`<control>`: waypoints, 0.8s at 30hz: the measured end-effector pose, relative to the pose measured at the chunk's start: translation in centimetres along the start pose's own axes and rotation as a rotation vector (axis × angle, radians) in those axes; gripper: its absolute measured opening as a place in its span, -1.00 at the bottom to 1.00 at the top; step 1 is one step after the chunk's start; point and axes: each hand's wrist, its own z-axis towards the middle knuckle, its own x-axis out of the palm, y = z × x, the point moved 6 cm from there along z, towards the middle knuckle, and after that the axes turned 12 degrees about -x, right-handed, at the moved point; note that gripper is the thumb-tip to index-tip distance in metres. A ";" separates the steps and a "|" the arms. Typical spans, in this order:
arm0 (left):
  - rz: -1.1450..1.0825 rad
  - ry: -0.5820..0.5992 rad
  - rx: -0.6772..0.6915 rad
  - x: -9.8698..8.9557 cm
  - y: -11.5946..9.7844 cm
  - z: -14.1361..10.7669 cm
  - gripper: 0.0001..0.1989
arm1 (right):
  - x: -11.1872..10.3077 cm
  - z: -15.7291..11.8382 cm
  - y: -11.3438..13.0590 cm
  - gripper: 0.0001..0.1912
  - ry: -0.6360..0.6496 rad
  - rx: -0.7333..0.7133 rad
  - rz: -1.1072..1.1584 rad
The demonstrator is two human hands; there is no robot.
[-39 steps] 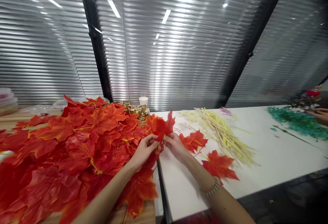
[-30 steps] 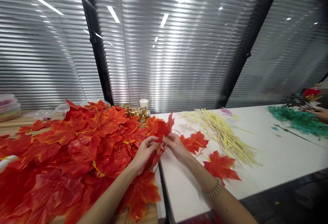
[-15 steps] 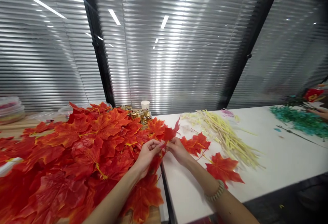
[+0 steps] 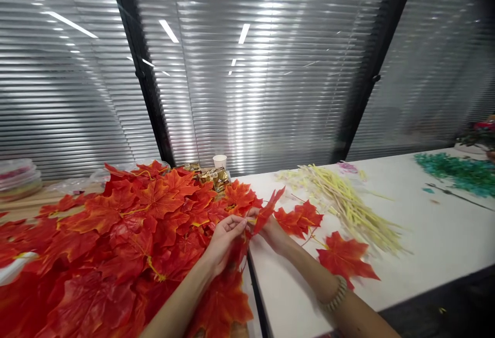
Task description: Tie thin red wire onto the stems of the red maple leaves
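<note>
Head cam, white table (image 4: 425, 240), window blinds (image 4: 270, 69), both hands' grip pinching red leaf (image 4: 266, 209).

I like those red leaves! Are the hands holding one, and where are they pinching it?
Yes. Both the left hand and the right hand pinch one red maple leaf at its bottom end, near the stem, so its blade sticks up.

Both forearms reach forward and converge. The left hand (image 4: 223, 236) is palm-up, fingers curled, fingertips pinched together. The right hand (image 4: 269, 230) meets it fingertip to fingertip, also pinched; a beaded bracelet (image 4: 335, 293) rings that wrist.
</note>
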 end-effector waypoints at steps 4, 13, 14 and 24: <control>-0.024 0.021 -0.001 -0.2 0.1 0.2 -0.83 | 0.1 -0.1 -0.1 -0.73 -0.008 0.014 0.006; -0.062 0.058 -0.021 -0.4 -0.1 0.1 -0.80 | 0.5 -0.4 -0.8 -0.73 0.011 -0.004 0.077; -0.059 0.056 -0.025 -0.5 -0.2 0.2 -0.80 | 0.4 -0.5 -1.0 -0.73 0.001 0.009 0.083; -0.025 0.088 -0.063 -0.1 -0.3 -0.3 -0.79 | 0.6 -0.5 -1.1 -0.76 0.032 0.061 0.183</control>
